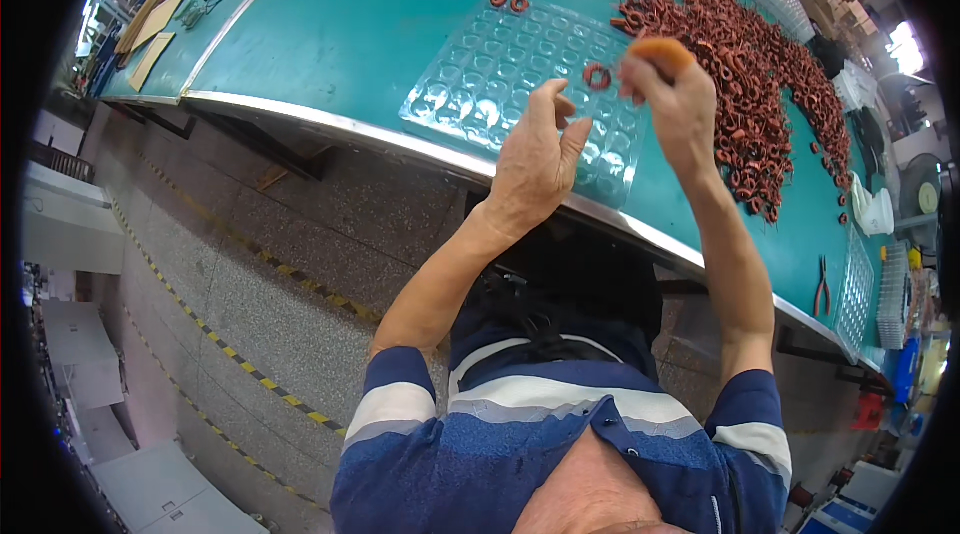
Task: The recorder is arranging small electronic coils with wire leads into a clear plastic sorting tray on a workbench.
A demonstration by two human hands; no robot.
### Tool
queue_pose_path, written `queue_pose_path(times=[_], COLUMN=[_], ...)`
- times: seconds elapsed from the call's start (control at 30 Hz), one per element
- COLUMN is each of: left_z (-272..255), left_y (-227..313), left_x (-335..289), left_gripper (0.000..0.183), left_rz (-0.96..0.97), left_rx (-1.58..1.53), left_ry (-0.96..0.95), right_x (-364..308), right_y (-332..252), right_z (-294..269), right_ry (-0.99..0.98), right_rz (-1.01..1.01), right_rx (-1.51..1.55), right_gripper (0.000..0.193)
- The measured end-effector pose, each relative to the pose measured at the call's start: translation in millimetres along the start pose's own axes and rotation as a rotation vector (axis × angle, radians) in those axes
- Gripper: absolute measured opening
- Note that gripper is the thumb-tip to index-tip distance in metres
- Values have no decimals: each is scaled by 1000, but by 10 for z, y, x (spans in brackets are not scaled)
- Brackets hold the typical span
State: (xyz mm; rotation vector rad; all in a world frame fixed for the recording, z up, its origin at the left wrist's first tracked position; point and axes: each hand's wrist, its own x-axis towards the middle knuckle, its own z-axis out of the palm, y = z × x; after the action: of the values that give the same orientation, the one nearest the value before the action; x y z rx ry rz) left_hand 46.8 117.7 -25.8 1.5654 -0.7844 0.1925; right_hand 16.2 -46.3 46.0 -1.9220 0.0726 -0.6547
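From the left, we see a clear plastic tray, thin and glossy, moulded in rows of rounded pockets. By its far edge sit two ring coils, reddish-brown hoops with thin wire leads. The left hand hangs over the tray, fingers bent and thumb apart; its grip is open, with nothing that we can see in it. A single ring coil shows against the tray, between the hands. At the right hand we make out a smooth orange shape and a reddish blur; we cannot tell whether its grip is closed on anything. Further right spreads a rough, tangled heap of coils, then pliers with reddish handles.

The surface is smooth and green, edged in pale metal. Around us, left to right: light grey cabinets, then a speckled floor with yellow-and-black tape.
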Motion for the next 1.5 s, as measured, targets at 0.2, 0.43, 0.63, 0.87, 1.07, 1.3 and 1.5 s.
queue_pose_path(times=[0.2, 0.43, 0.63, 0.87, 1.07, 1.3, 1.5], left_z=[55, 52, 5, 104, 64, 7, 76], left_y=[-304, -222, -273, -458, -502, -485, -458], left_x=[-54, -20, 39, 21, 38, 13, 20], left_gripper=[33, 31, 27, 29, 28, 25, 24], left_rz=[259, 229, 161, 179, 260, 233, 199], left_rx=[609, 570, 647, 775, 756, 733, 679], left_ry=[-159, -191, -231, -150, -182, -192, -213], right_x=[1340, 1761, 1760, 926, 1032, 1388, 1760], right_y=[851, 1292, 1038, 1322, 1473, 1383, 1797], right_z=[382, 588, -246, -1170, -1374, -1145, -818], right_ry=[7, -246, -186, -566, -457, -122, -316], right_rz=[-129, -86, -286, -402, -469, -450, -226], right_rx=[-94, -393, -729, -1356, -1262, -946, -968], right_gripper=[17, 24, 43, 33, 10, 27, 38])
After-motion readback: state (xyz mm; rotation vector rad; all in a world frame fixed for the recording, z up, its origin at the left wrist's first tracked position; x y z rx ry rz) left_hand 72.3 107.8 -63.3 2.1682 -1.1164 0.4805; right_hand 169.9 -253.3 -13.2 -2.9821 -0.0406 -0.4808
